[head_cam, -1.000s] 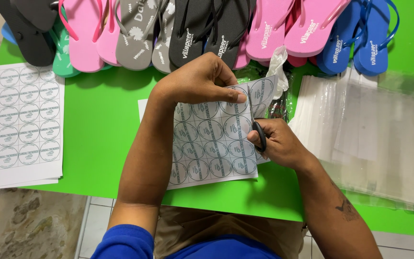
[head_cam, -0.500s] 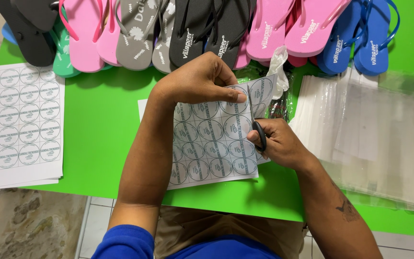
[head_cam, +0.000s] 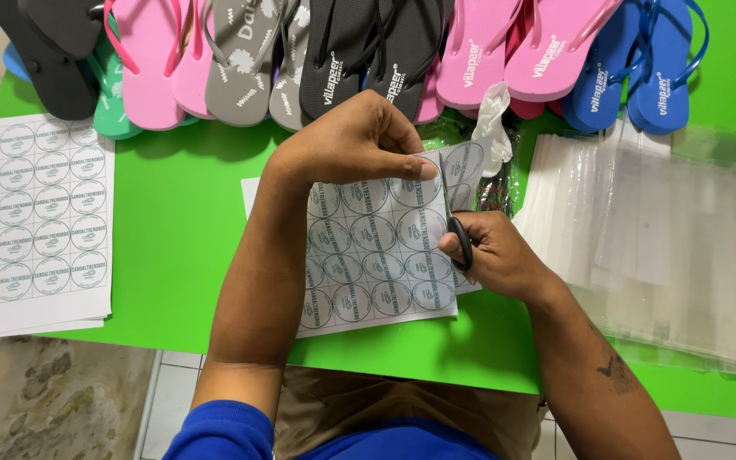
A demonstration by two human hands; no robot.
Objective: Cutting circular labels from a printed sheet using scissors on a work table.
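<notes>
1. Almost nothing has shifted since half a second ago: I see both hands in the same places over the sheet, the scissors at the same cut line.
2. My left hand [head_cam: 355, 140] pinches the top edge of the sticker sheet [head_cam: 372, 255], thumb and fingers clenched on the paper and lifting its upper part off the table.
3. My right hand [head_cam: 496, 255] grips a pair of black-handled scissors [head_cam: 456, 221], fingers through the loops; the blades point up along a vertical line near the sheet's right side, between two columns of round labels.
4. The sheet, white with a grid of round printed stickers, lies on the green table [head_cam: 181, 221] directly before me, its lower edge near the table's front.
5. To the left rests a stack of label sheets [head_cam: 31, 221], well apart from the hands.
6. A row of flip-flops [head_cam: 342, 51], black, grey, pink, blue and green, lines the far edge.
7. A pile of clear plastic bags [head_cam: 658, 238] sits to the right, just beside my right hand.
</notes>
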